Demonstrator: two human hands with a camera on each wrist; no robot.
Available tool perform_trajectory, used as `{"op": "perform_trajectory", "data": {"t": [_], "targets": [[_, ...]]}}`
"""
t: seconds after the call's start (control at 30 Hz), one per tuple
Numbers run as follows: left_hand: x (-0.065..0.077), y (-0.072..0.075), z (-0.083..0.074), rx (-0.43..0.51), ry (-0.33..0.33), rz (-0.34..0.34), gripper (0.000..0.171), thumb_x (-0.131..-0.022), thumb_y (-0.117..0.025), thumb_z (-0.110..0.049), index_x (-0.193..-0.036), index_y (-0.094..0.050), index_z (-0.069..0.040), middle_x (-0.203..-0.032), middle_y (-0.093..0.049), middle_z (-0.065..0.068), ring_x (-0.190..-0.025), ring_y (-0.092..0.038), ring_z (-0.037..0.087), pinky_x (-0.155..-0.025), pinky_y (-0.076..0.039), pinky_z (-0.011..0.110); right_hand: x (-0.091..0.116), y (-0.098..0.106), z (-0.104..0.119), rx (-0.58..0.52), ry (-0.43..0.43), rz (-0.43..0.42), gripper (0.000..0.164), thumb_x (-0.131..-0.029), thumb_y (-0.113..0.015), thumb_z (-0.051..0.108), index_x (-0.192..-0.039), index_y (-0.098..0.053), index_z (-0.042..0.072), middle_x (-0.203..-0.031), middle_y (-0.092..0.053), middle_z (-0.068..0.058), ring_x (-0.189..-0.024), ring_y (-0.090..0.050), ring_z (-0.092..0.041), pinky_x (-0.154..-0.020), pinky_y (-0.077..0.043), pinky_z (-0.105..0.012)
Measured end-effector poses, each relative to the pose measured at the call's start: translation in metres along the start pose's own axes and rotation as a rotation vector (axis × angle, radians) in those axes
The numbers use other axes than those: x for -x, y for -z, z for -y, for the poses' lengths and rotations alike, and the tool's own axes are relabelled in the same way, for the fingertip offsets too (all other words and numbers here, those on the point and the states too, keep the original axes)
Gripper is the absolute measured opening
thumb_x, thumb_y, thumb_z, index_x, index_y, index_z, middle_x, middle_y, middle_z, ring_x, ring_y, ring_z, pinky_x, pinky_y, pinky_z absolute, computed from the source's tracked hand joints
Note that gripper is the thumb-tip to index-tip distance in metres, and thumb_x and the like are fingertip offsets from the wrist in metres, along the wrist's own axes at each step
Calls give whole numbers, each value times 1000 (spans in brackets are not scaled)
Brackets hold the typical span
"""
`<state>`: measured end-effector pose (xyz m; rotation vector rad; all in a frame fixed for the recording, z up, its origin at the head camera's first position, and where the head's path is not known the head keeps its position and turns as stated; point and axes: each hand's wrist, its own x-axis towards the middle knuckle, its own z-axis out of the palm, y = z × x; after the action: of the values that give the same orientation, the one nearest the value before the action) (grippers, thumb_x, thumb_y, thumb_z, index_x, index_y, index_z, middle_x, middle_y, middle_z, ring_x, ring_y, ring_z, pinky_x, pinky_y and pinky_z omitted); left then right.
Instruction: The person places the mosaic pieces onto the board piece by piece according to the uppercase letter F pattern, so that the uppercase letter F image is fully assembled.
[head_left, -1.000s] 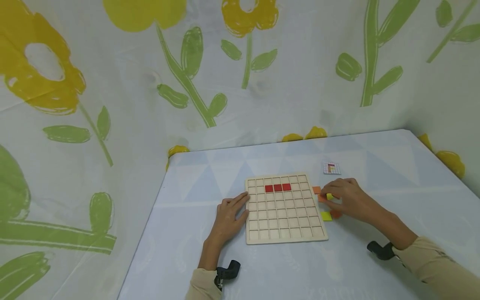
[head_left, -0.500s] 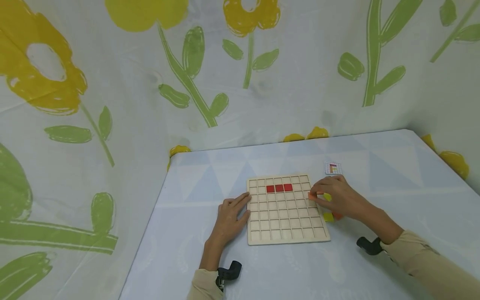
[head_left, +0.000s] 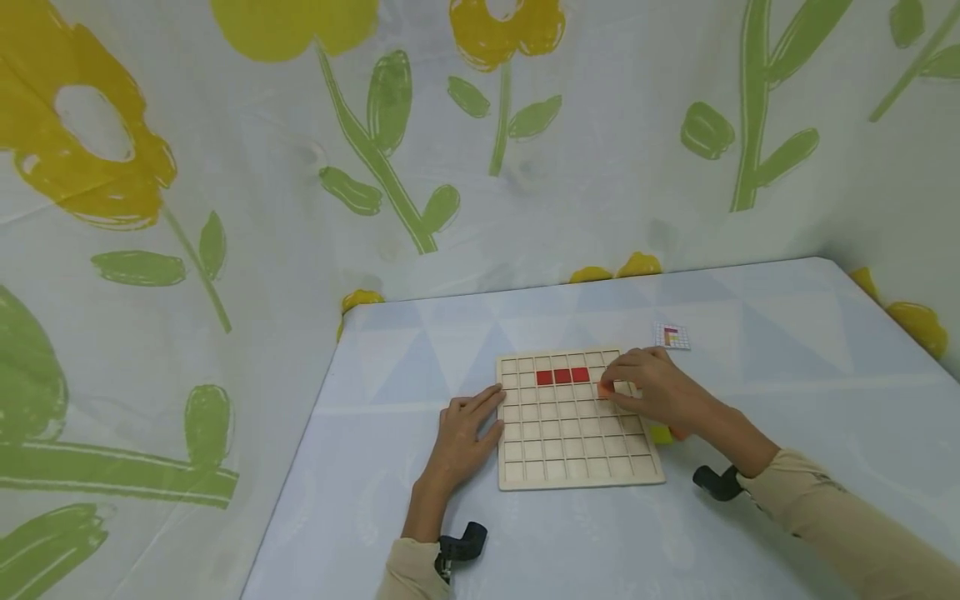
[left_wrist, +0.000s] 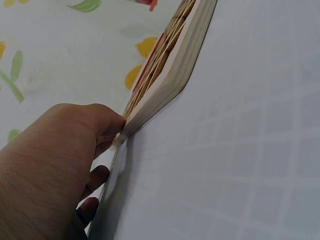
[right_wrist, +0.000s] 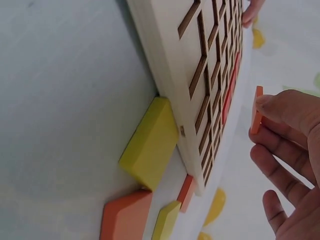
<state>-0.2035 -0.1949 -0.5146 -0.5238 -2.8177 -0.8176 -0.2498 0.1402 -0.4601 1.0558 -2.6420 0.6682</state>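
Note:
A wooden grid board lies on the table with three red tiles side by side in an upper row. Over the board's upper right part, my right hand pinches an orange tile between thumb and index finger. The right wrist view shows this tile on edge, apart from the grid, the other fingers spread loosely. My left hand rests against the board's left edge, its fairly straight fingers touching the rim; in the left wrist view the thumb meets the board's corner.
Beside the board's right edge lie a yellow tile, an orange tile, another yellow tile and a further orange tile. A small pattern card lies behind the right hand. A flowered cloth hangs behind the table.
My right hand has moved left from the loose tiles at the board's right side, carrying an orange tile over the grid. The left hand stays at the board's edge.

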Motion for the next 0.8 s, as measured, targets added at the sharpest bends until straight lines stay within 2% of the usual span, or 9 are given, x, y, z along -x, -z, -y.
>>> {"op": "perform_trajectory", "data": {"t": [0.33, 0.57, 0.8], "targets": [[-2, 0, 0, -40, 20, 13, 48, -100, -57, -32, -147, -54, -21, -154, -44, -11, -118, -46, 18, -97, -35, 44, -12, -8, 3, -4, -14, 35, 19, -80, -86, 16, -96, -77, 16, -103, -72, 2, -104, -63, -24, -90, -39, -48], [-2, 1, 1, -43, 33, 18, 48, -100, -57, -32, -147, -53, -22, -154, -44, -11, -118, -46, 18, -96, -35, 44, -20, -14, 7, -23, 44, 10, 18, -80, -85, 14, -95, -76, 15, -102, -72, 1, -104, -63, -25, -88, -39, -48], [-2, 0, 2, -54, 36, 26, 48, -101, -56, -33, -147, -53, -23, -154, -43, -12, -119, -46, 17, -97, -35, 43, -28, -21, 11, -2, 51, 25, 14, -83, -83, 17, -95, -76, 16, -101, -72, 3, -102, -63, -22, -86, -39, -47]]}}
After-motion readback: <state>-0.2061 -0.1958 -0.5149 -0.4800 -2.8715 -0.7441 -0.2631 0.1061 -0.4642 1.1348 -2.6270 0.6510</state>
